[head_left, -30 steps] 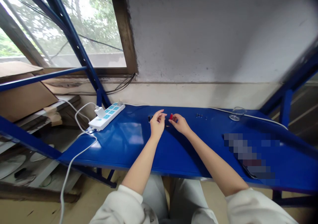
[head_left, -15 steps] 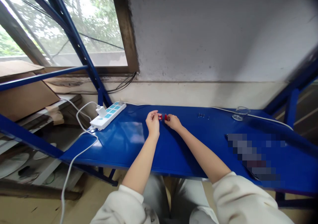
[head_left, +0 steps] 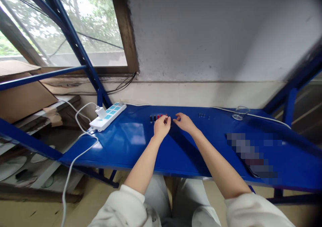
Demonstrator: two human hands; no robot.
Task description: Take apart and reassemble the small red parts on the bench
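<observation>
A short row of small black and red parts [head_left: 156,117] stands on the blue metal shelf [head_left: 130,139] near its back edge. My left hand [head_left: 161,127] is curled, and its fingertips pinch the small red part [head_left: 164,116] at the right end of that row. My right hand [head_left: 184,122] rests on the shelf just to the right, fingers loosely stretched toward the left hand, with nothing visible in them. Both forearms reach in from white sleeves at the bottom.
A white power strip [head_left: 108,116] with a plugged charger and white cable lies at the shelf's left. A few tiny dark parts [head_left: 202,115] and a clear glass dish [head_left: 237,116] sit at the right back. A blurred patch [head_left: 251,153] covers something at the right front. Blue frame bars flank both sides.
The red part held between both hands is now set down at the right end of the row. My right hand has let go and drawn slightly right.
</observation>
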